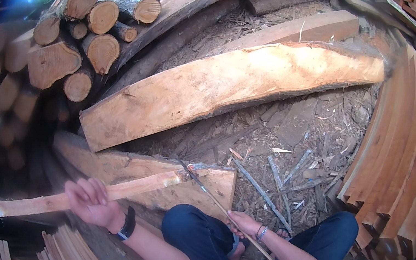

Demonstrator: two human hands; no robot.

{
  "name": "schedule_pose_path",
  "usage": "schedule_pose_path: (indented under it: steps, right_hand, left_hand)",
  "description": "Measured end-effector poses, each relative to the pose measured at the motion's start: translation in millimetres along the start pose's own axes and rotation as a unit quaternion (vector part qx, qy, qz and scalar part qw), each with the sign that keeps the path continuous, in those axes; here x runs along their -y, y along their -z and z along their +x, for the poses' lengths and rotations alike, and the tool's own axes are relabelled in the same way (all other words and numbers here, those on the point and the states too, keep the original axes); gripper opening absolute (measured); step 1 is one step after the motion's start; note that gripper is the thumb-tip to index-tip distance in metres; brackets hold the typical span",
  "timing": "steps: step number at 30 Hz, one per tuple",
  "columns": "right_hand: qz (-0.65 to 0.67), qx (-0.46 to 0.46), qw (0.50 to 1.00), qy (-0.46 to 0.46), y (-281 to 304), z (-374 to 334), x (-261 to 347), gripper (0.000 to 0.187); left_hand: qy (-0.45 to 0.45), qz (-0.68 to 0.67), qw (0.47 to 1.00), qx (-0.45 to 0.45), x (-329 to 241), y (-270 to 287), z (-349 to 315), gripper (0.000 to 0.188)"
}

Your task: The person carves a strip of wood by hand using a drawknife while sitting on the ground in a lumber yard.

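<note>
My left hand (89, 201) grips a long thin wooden strip (39, 201) that runs from the lower left up to a flat wooden block (118, 165). My right hand (244, 224), with a bracelet on the wrist, holds the handle of a long narrow blade (203, 186) whose tip meets the strip's far end on the block. I sit with my knees in dark blue trousers (199, 240) between both arms. A black band is on my left wrist.
A big sawn slab (216, 84) lies across the middle. Stacked round logs (92, 26) fill the upper left. Thin sawn boards (411, 143) stand fanned at the right. Bark chips and sticks (291, 161) cover the ground; more thin strips (58, 251) lie at the bottom left.
</note>
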State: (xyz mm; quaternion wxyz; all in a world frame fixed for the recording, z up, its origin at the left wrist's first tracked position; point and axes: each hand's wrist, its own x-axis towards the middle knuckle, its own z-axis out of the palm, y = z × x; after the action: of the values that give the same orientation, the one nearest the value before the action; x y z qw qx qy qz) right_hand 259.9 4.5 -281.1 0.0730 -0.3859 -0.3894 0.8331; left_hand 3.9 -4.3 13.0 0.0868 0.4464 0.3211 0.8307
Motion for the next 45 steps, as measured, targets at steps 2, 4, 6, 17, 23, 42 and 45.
schedule_pose_path:
  steps: [2,4,6,17,23,42,45]
  right_hand:
    - [-0.154,-0.067,0.984,0.058,-7.5,-1.5,4.8,0.042]
    - [-0.389,-0.200,0.882,0.177,-14.3,-1.7,-5.8,0.037]
    - [-0.528,-0.282,0.779,0.187,-30.1,-10.5,-7.6,0.030]
    - [-0.126,-0.046,0.991,0.015,3.5,-6.8,12.7,0.044]
    - [0.215,-0.043,0.971,-0.089,44.5,12.3,-13.4,0.045]
    - [-0.517,-0.205,0.818,0.147,-32.1,-40.2,41.9,0.024]
    - [-0.529,-0.234,0.810,0.097,8.5,4.3,-30.6,0.025]
  left_hand:
    - [-0.006,0.002,1.000,0.001,-1.5,0.7,-0.3,0.034]
    - [-0.010,-0.006,1.000,0.002,0.3,1.1,-0.3,0.034]
    - [-0.005,-0.005,1.000,0.006,1.8,3.5,-1.3,0.034]
    - [0.003,-0.014,0.999,0.029,1.7,-0.1,-1.6,0.034]
    - [0.016,-0.024,0.999,0.022,3.8,-5.8,-3.2,0.034]
    - [-0.003,-0.021,1.000,0.011,1.2,1.0,-0.5,0.034]
    - [0.005,-0.034,0.999,0.022,5.8,-1.6,-2.7,0.033]
